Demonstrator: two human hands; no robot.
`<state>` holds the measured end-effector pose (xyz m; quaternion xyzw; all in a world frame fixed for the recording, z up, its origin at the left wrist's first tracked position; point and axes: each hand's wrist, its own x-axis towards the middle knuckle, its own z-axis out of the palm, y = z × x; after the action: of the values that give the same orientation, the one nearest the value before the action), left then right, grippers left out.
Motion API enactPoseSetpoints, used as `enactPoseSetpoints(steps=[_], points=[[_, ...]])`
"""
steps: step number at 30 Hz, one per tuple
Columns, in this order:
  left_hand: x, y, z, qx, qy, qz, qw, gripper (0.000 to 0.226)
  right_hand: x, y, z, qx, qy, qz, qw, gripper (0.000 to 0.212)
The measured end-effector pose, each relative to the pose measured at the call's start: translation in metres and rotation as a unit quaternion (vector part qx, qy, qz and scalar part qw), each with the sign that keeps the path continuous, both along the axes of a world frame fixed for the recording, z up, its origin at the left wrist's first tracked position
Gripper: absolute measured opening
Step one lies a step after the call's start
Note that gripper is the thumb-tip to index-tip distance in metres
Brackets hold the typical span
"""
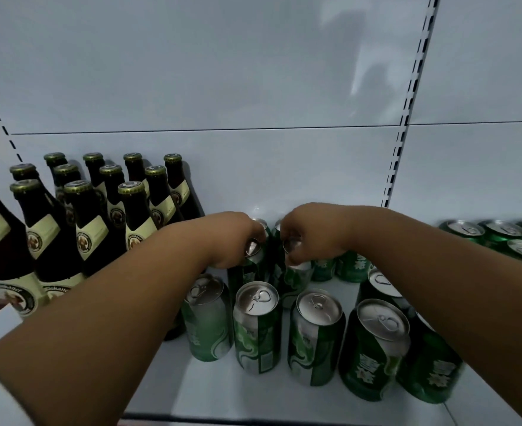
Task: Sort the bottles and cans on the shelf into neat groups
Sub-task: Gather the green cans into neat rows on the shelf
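Shelf (223,392): green cans (257,327), dark bottles (84,229).

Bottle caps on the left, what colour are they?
The bottle caps are gold-green with a dark centre, seen in the head view.

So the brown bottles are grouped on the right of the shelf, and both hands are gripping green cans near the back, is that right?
Not quite. The head view shows the brown bottles grouped on the left of the shelf, not the right. The rest holds: the left hand and right hand each grip a green can near the back.
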<state>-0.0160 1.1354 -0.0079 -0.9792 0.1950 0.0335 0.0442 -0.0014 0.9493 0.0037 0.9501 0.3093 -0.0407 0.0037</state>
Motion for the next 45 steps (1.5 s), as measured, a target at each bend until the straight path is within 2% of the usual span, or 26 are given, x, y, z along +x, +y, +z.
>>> enactPoseSetpoints(steps=[15, 19, 23, 27, 31, 33, 37, 41, 45], points=[[0.004, 0.001, -0.011, -0.026, -0.023, 0.004, 0.999, 0.046, 0.001, 0.018, -0.012, -0.014, -0.015, 0.007, 1.000, 0.022], [0.004, 0.003, -0.014, -0.035, -0.028, 0.005, 0.999, 0.044, -0.005, 0.012, -0.006, 0.000, -0.006, 0.017, 1.000, 0.038], [0.004, 0.004, -0.016, -0.037, -0.030, 0.007, 0.999, 0.049, -0.005, 0.007, -0.014, -0.017, -0.041, -0.014, 0.999, 0.039], [0.005, 0.004, -0.016, -0.042, -0.036, 0.005, 0.998, 0.047, -0.006, 0.004, -0.016, 0.017, -0.019, -0.008, 1.000, 0.046], [0.002, 0.003, -0.017, -0.040, -0.042, 0.011, 0.998, 0.048, -0.014, -0.004, -0.015, 0.050, -0.019, -0.020, 0.998, 0.041], [0.000, 0.001, -0.015, -0.040, -0.052, 0.008, 0.998, 0.047, -0.030, -0.010, -0.004, 0.058, 0.010, -0.034, 0.998, 0.039], [-0.003, -0.010, -0.011, -0.062, -0.078, -0.022, 0.995, 0.052, -0.071, -0.017, 0.015, -0.002, 0.116, -0.025, 0.993, 0.051], [-0.003, -0.020, -0.014, -0.016, -0.059, -0.040, 0.997, 0.063, -0.080, -0.015, 0.006, -0.055, 0.065, 0.011, 0.996, 0.049], [0.000, -0.022, -0.016, 0.002, -0.089, -0.049, 0.995, 0.050, -0.069, -0.023, 0.011, -0.049, 0.060, -0.006, 0.997, 0.048]])
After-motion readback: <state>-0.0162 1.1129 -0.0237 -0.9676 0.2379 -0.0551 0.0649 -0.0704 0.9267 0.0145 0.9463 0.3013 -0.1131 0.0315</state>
